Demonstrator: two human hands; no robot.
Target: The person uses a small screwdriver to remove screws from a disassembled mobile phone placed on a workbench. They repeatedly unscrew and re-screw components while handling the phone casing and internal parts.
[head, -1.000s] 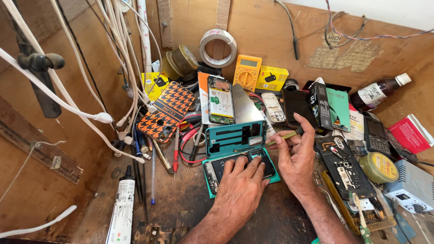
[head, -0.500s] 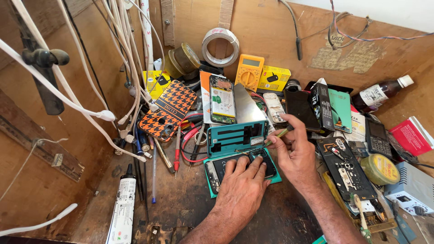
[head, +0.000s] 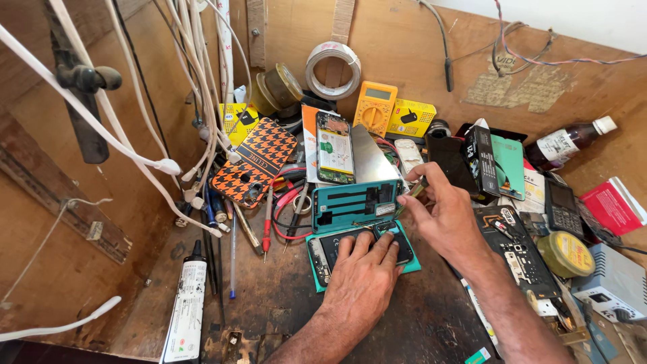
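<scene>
Hands are working: left hand (head: 360, 283) is pressing flat on the fragile phone (head: 357, 246), best held by its edges; right hand (head: 441, 216) is pinching a tool (head: 410, 195).

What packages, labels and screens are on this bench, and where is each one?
Yellow multimeter: grey screen, against back wall.
Yellow carton: right of the multimeter.
Brown bottle: white label, lying far right.
White tube: printed label, front left.
Red box: right edge.
</scene>
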